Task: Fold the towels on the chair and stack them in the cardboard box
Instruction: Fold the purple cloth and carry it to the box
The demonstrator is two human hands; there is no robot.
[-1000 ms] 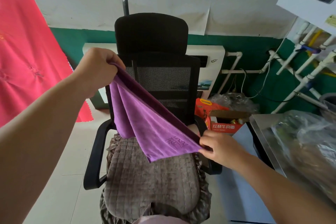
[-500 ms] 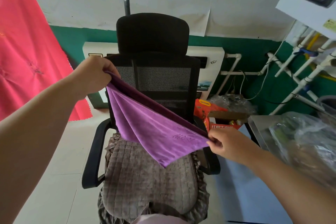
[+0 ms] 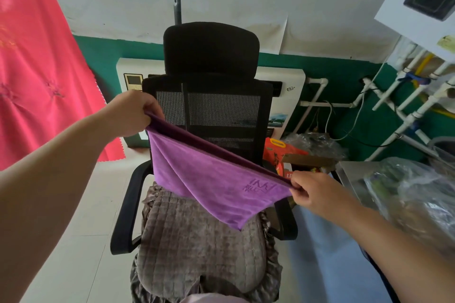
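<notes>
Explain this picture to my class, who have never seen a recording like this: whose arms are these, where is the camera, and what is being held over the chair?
There is no machine here. The camera sits on a person's head and looks forward and down, so the two bare arms reaching in from the bottom corners are that person's own. The left hand pinches one end of a purple towel, held higher; the right hand pinches the other end, lower. The towel appears doubled along its top edge and hangs in the air above the chair, a black office chair with a mesh back. A grey quilted cushion covers the seat. Behind the chair's right armrest sits an opened cardboard box with orange printing. A red cloth hangs at the left, and white pipes run along the green wall.
</notes>
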